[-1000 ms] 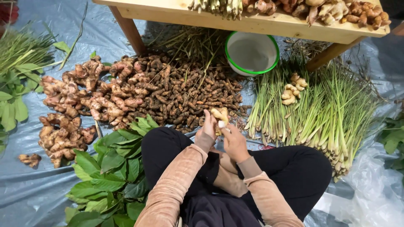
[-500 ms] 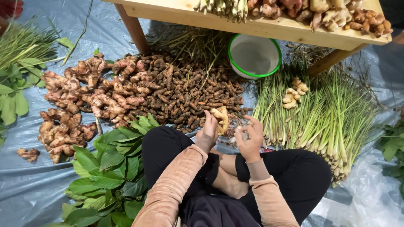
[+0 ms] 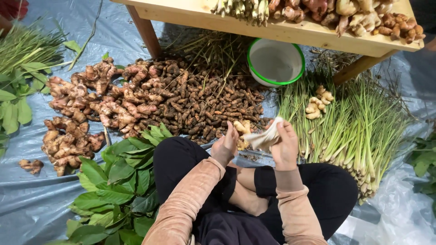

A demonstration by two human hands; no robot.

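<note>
Take the white bowl with the green rim (image 3: 275, 61) under the wooden bench (image 3: 290, 31) as your marker and read across from the left. Far to the bowl's left lie the pinkish knobbly ginger roots (image 3: 91, 109) on the grey plastic sheet (image 3: 27, 190), and between them and the bowl spreads the heap of small dark brown finger-shaped roots (image 3: 204, 104). Nearer to you than that heap sits a bunch of broad green leaves (image 3: 118, 181).

Below the bowl, over your lap, your left hand (image 3: 225, 146) is curled around a pale yellow knobbly piece of root (image 3: 240, 128), fingers closed on it. Half a second ago your right hand was open and empty beside it; now your right hand (image 3: 285, 144) has closed its fingertips on a thin, pale, crumpled scrap, skin or cloth, I cannot tell which (image 3: 265, 137), pressed against the root. So both hands have come together on that one piece, and the work on it looks to be peeling or wiping.

To the bowl's lower right fan the green lemongrass stalks (image 3: 359, 131), with a few pale root knobs (image 3: 318, 103) lying on them.
</note>
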